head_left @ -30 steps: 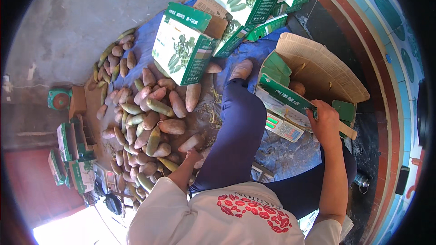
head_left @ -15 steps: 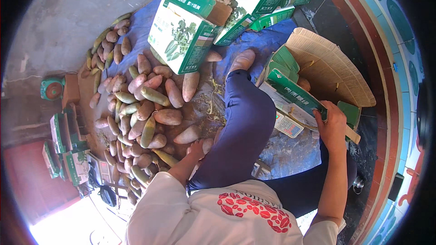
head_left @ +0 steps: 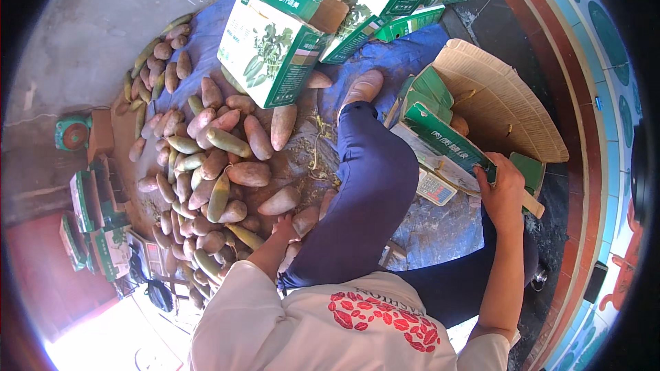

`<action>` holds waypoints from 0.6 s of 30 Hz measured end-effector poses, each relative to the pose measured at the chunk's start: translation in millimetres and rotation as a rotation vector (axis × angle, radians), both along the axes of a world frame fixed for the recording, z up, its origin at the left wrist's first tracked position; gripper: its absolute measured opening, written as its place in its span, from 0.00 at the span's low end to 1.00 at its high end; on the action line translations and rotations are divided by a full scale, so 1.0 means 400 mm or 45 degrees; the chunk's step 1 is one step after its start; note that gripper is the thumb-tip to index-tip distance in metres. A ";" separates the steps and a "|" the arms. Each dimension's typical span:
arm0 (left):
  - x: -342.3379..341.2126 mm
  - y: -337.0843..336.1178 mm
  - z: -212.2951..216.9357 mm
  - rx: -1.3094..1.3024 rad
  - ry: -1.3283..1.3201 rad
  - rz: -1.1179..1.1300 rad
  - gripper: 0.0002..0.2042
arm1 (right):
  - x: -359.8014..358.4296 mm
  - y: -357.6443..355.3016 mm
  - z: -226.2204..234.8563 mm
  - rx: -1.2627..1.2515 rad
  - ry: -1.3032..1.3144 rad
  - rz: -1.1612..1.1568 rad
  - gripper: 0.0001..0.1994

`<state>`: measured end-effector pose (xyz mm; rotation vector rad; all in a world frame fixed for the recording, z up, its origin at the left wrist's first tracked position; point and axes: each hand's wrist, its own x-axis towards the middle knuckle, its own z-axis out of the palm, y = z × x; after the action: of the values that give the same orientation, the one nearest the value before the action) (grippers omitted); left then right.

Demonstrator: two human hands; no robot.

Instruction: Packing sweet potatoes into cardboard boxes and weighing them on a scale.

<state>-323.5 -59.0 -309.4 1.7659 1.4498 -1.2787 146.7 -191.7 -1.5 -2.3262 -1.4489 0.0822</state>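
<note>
Root vegetables (head_left: 249,174) lie heaped left of my bent leg (head_left: 377,165); my left hand (head_left: 284,229) is at one near the heap's edge, can't tell if gripping. My right hand (head_left: 502,182) grips the open carton (head_left: 509,99) by its green side.

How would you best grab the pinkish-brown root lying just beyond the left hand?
Probably around its thick middle, from above, gripping the two long sides: the root lies lengthwise with its top uncovered, and its ends narrow. The left hand is close, on its near side.
</note>
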 end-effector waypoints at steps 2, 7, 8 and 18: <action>0.002 0.003 0.013 0.008 0.025 -0.003 0.49 | -0.002 0.002 0.002 0.011 0.011 0.013 0.11; 0.032 0.020 0.021 -0.030 0.222 -0.045 0.45 | -0.001 0.004 -0.001 -0.004 -0.016 -0.009 0.11; 0.032 0.017 0.022 -0.031 0.223 -0.043 0.45 | -0.002 0.004 -0.001 -0.005 -0.015 -0.007 0.11; 0.159 0.054 0.090 0.186 -0.255 0.101 0.31 | -0.002 0.001 0.000 -0.036 0.017 -0.024 0.11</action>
<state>-260.0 -37.4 -273.4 1.8512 1.5125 -0.9472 145.7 -191.2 -1.5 -2.3571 -1.4280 0.1133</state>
